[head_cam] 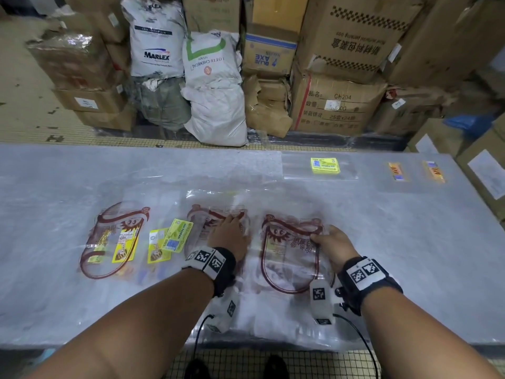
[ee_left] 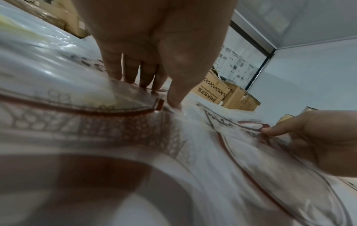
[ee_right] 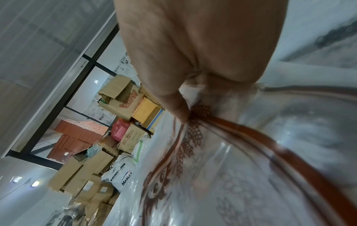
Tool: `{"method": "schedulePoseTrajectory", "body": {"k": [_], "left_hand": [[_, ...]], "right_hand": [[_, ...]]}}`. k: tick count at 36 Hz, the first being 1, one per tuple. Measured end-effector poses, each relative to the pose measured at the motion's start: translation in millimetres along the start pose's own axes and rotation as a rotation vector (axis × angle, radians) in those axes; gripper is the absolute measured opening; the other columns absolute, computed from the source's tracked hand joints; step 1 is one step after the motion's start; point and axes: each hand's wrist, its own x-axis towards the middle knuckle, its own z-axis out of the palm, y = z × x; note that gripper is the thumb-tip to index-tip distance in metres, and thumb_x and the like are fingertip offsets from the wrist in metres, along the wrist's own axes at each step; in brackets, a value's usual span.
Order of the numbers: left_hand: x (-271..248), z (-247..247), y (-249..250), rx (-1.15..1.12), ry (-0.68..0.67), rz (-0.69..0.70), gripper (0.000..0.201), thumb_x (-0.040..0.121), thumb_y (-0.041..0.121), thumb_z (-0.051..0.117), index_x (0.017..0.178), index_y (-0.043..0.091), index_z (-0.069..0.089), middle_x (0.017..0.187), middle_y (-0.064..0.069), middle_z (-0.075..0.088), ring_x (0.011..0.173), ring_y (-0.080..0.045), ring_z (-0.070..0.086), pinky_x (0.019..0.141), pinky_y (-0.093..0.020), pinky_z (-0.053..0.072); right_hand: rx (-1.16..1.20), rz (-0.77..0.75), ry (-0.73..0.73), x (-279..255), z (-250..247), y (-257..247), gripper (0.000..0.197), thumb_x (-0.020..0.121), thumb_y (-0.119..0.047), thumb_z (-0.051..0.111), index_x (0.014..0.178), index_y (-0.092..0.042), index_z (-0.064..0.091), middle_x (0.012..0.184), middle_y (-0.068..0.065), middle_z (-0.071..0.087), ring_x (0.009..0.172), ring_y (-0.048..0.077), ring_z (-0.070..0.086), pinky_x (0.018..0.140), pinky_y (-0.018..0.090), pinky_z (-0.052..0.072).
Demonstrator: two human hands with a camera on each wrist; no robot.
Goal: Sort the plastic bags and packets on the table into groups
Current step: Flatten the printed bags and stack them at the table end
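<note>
Clear plastic bags printed in dark red lie on the grey table (head_cam: 54, 187). My left hand (head_cam: 232, 233) presses flat with straight fingers (ee_left: 131, 73) on the middle red-printed bag (head_cam: 213, 217). My right hand (head_cam: 332, 242) pinches the right edge of another red-printed bag (head_cam: 289, 253), thumb on top (ee_right: 177, 107), the bag's red border (ee_right: 251, 130) running beneath it. A third red-printed bag (head_cam: 114, 239) with yellow labels lies at the left. Two small yellow-green packets (head_cam: 169, 239) lie between it and my left hand.
A clear bag with a yellow label (head_cam: 325, 165) and two clear bags with orange labels (head_cam: 415, 172) lie at the far right of the table. Cardboard boxes (head_cam: 336, 102) and white sacks (head_cam: 216, 88) are stacked beyond the table's far edge.
</note>
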Motion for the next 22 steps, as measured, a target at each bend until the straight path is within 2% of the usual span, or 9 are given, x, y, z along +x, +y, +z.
{"method": "schedulePoseTrajectory", "body": {"k": [3,6,9,12,14,16,18,20,22], "left_hand": [[-0.3,-3.4,-1.6,-0.018,0.028,0.006,0.047,0.099,0.017,0.046,0.146,0.01,0.041,0.154,-0.008,0.039,0.14,-0.03,0.038,0.115,-0.042,0.034],[-1.8,-8.3,-1.3,-0.046,0.082,0.038,0.03,0.098,0.009,0.045,0.123,0.009,0.061,0.124,-0.009,0.064,0.109,-0.026,0.061,0.087,-0.029,0.047],[-6.1,-10.9,-0.6,-0.104,0.149,0.064,0.031,0.097,0.01,0.043,0.109,0.017,0.07,0.11,-0.001,0.07,0.097,-0.024,0.064,0.08,-0.029,0.046],[-11.4,-7.5,3.2,-0.07,0.204,0.117,0.025,0.095,0.022,0.044,0.088,0.017,0.067,0.092,-0.001,0.069,0.091,-0.026,0.066,0.076,-0.031,0.048],[-14.4,-2.8,7.0,-0.002,0.19,0.116,0.025,0.092,0.033,0.047,0.095,0.015,0.063,0.103,-0.007,0.067,0.104,-0.029,0.062,0.088,-0.037,0.048],[-14.3,5.4,6.0,0.079,0.115,0.081,0.047,0.089,0.044,0.055,0.127,0.018,0.055,0.136,-0.008,0.054,0.13,-0.029,0.046,0.11,-0.046,0.036],[-14.3,12.5,2.7,0.057,0.076,0.04,0.063,0.087,0.044,0.06,0.142,0.02,0.043,0.152,-0.004,0.038,0.139,-0.028,0.035,0.116,-0.047,0.03],[-13.7,17.0,0.8,-0.014,0.083,0.034,0.056,0.089,0.036,0.062,0.139,0.018,0.045,0.149,-0.004,0.04,0.137,-0.028,0.039,0.113,-0.046,0.035],[-15.0,17.9,2.7,-0.079,0.106,0.069,0.033,0.091,0.024,0.058,0.122,0.015,0.055,0.134,-0.004,0.052,0.123,-0.026,0.05,0.105,-0.04,0.042]], "right_hand": [[-0.018,0.002,0.007,-1.3,-1.3,-2.1,0.014,0.09,0.005,0.06,0.098,-0.006,0.063,0.089,0.013,0.074,0.082,0.027,0.072,0.08,0.041,0.057],[-0.053,0.005,0.032,-2.1,-3.5,-2.4,0.015,0.089,0.003,0.06,0.099,-0.007,0.064,0.09,0.012,0.075,0.086,0.03,0.072,0.086,0.046,0.057],[-0.064,0.008,0.075,-3.4,-5.2,-2.3,0.012,0.089,0.002,0.06,0.093,-0.008,0.064,0.091,0.014,0.073,0.09,0.033,0.069,0.09,0.049,0.055],[-0.053,0.017,0.085,-6.0,-4.3,-4.2,0.011,0.09,0.002,0.058,0.094,-0.006,0.063,0.093,0.015,0.071,0.091,0.032,0.068,0.088,0.047,0.055],[-0.059,0.014,0.084,-5.5,-3.1,-4.1,0.011,0.091,0.002,0.058,0.095,-0.007,0.062,0.093,0.015,0.071,0.088,0.03,0.068,0.081,0.043,0.057],[-0.058,0.012,0.09,-5.7,-1.9,-4.5,0.012,0.091,0.003,0.057,0.092,-0.008,0.061,0.091,0.013,0.07,0.086,0.027,0.067,0.073,0.037,0.054],[-0.062,0.007,0.101,-3.5,-1.4,-3.3,0.014,0.09,0.004,0.058,0.09,-0.009,0.061,0.091,0.013,0.07,0.086,0.028,0.067,0.075,0.037,0.054],[-0.074,0.006,0.101,-2.3,-1.1,-2.6,0.014,0.088,0.005,0.059,0.088,-0.008,0.062,0.091,0.016,0.072,0.084,0.029,0.068,0.082,0.041,0.057],[-0.079,0.011,0.089,-1.4,-1.2,-1.7,0.013,0.088,0.006,0.059,0.088,-0.007,0.062,0.089,0.016,0.073,0.083,0.03,0.07,0.085,0.044,0.057]]}}
